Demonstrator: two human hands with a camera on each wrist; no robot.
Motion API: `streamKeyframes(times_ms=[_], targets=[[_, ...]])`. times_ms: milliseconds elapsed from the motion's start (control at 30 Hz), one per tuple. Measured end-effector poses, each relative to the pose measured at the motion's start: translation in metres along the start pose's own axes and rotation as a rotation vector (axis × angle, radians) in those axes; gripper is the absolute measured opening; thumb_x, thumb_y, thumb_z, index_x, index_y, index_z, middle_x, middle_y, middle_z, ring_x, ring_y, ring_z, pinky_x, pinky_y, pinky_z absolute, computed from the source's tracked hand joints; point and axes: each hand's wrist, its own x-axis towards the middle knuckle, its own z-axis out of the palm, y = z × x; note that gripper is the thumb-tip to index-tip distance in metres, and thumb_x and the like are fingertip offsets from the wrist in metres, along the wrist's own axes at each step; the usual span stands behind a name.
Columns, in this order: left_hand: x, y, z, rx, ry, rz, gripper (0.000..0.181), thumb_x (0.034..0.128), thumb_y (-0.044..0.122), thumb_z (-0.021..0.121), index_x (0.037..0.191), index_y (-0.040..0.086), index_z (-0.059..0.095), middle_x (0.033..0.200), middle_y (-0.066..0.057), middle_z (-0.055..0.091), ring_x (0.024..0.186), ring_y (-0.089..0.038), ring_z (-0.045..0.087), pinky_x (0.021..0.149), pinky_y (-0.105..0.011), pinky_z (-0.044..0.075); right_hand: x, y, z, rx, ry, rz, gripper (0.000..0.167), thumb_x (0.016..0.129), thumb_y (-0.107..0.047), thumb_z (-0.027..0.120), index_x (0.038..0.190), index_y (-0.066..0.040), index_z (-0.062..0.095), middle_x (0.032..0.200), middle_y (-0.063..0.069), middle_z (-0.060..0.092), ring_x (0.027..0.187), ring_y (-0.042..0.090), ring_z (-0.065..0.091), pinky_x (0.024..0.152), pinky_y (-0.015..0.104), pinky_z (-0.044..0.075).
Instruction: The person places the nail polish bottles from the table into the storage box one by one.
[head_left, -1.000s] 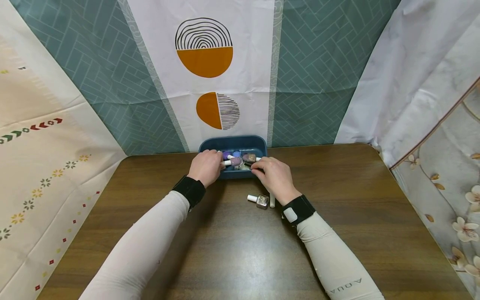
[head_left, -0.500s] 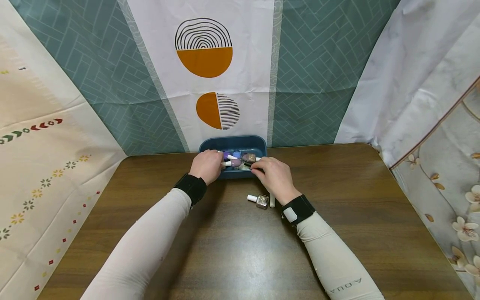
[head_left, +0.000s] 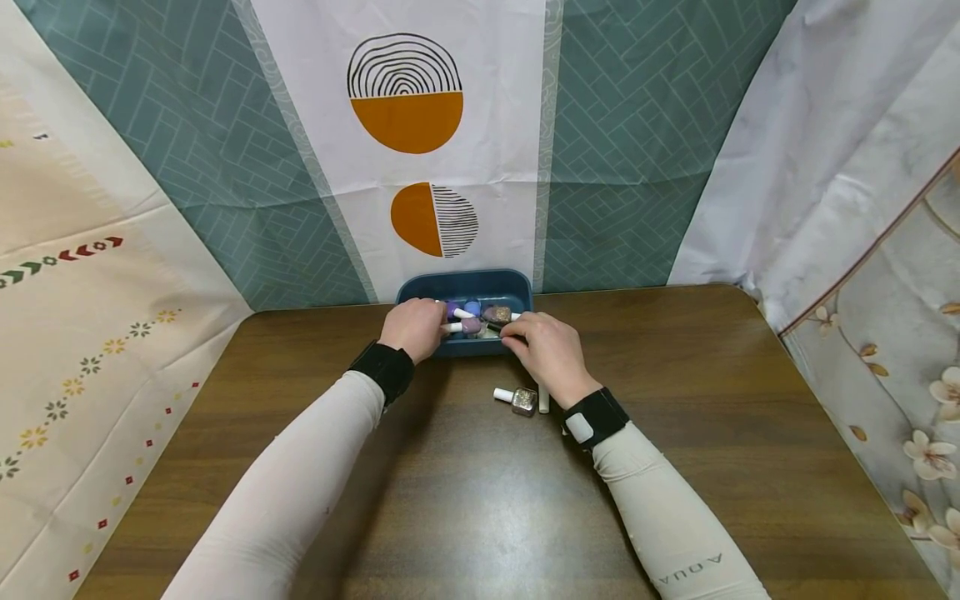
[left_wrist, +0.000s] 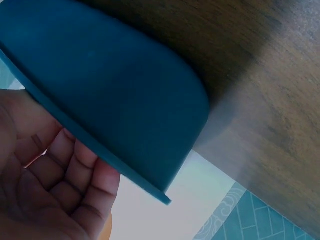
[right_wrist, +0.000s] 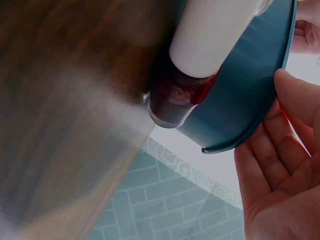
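At the back of the table a dark blue bin (head_left: 468, 347) holds several nail polish bottles, mostly white-capped. My left hand (head_left: 412, 327) grips the bin at its left end; in the left wrist view its fingers (left_wrist: 102, 187) curl over the rim, tips hidden. My right hand (head_left: 550, 354) grips the front right rim, thumb against it in the right wrist view, its other fingertips hidden. A pinkish bottle (head_left: 470, 326) lies near my left fingers, a brown glitter bottle (head_left: 497, 314) near my right. Something dark (head_left: 494, 327) shows beside the right fingertips.
On the table in front of the bin lies a silver glitter nail polish bottle (head_left: 523, 402). Beside it, partly under my right hand, is a dark red bottle (right_wrist: 175, 97) with a white cap. A patterned curtain (head_left: 472, 133) hangs right behind the bin.
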Motion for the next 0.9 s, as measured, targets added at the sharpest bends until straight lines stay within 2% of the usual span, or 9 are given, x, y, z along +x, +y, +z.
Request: streamKeyframes(times_ms=[200,300,467,667,900], targets=[[0.001,-0.001,-0.005,0.012,-0.009,0.003,0.017,0.1022,0.02,0.083,0.104,0.003,0.081,0.088,-0.009,0.072,0.081,-0.029,0.064,0.078,-0.043,0.059,0.0,0.0,0.0,0.006,0.003,-0.005,0.01,0.103,-0.023,0.082,0.109,-0.018,0.088,0.105,-0.002,0.079,0.098,0.021,0.071,0.079,0.043,0.059],[0.004,-0.002,-0.003,0.024,-0.015,0.006,0.016,0.1022,0.02,0.083,0.102,0.004,0.082,0.086,-0.008,0.072,0.078,-0.028,0.063,0.076,-0.042,0.058,0.0,0.0,0.0,0.007,0.003,-0.004,0.009,0.102,-0.023,0.083,0.109,-0.018,0.088,0.105,-0.002,0.079,0.098,0.021,0.071,0.079,0.043,0.059],[0.01,-0.005,0.0,0.027,-0.058,0.003,0.016,0.1032,0.021,0.082,0.102,0.006,0.084,0.085,-0.006,0.071,0.077,-0.027,0.063,0.074,-0.042,0.058,0.0,0.001,0.001,0.006,0.004,0.001,0.009,0.102,-0.022,0.083,0.109,-0.018,0.088,0.105,-0.002,0.079,0.099,0.021,0.072,0.079,0.044,0.059],[0.012,-0.004,-0.005,0.027,-0.104,0.013,0.012,0.1028,0.017,0.082,0.099,0.005,0.083,0.081,-0.006,0.068,0.075,-0.027,0.061,0.073,-0.04,0.055,-0.001,0.001,0.002,0.005,0.009,0.0,0.009,0.102,-0.022,0.083,0.109,-0.018,0.088,0.106,-0.002,0.079,0.099,0.022,0.072,0.08,0.044,0.059],[0.013,-0.002,-0.006,0.062,-0.108,0.03,0.013,0.1003,0.016,0.084,0.093,0.006,0.081,0.079,-0.005,0.069,0.074,-0.026,0.061,0.073,-0.041,0.057,-0.001,0.0,0.001,0.006,0.005,0.0,0.009,0.102,-0.022,0.083,0.109,-0.018,0.088,0.105,-0.002,0.079,0.099,0.021,0.071,0.08,0.043,0.059]])
